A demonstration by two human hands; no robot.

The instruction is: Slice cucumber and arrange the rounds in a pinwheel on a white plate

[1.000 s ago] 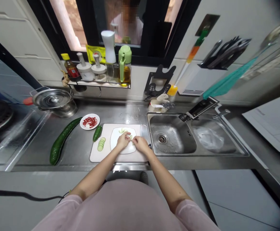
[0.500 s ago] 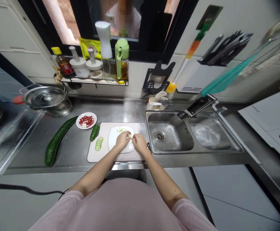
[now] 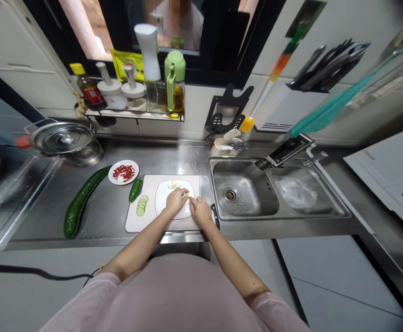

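My left hand [image 3: 176,203] is over a white square plate [image 3: 163,196], its thumb and fingertips closed on a small pale cucumber slice [image 3: 188,194]. From the right, my right hand [image 3: 201,211] reaches the same slice with its fingertips; the fingers partly cover it. Several cucumber slices [image 3: 174,184] lie curved near the plate's far edge. The plate rests on a light cutting board [image 3: 137,225]. A row of overlapping cucumber slices [image 3: 141,205] lies on the board's left side. By its upper left corner is a short cucumber piece [image 3: 135,189].
A knife's black handle [image 3: 216,216] shows beside my right wrist. Left stand a long cucumber [image 3: 84,203], a small plate [image 3: 111,179] of chopped red pieces and a lidded pot [image 3: 89,154]. The sink [image 3: 245,207] is right; a bottle rack [image 3: 135,113] hangs behind.
My right hand has shifted slightly left and its fingers have turned toward the slice. More of the knife handle shows. My left hand stays nearly in place.
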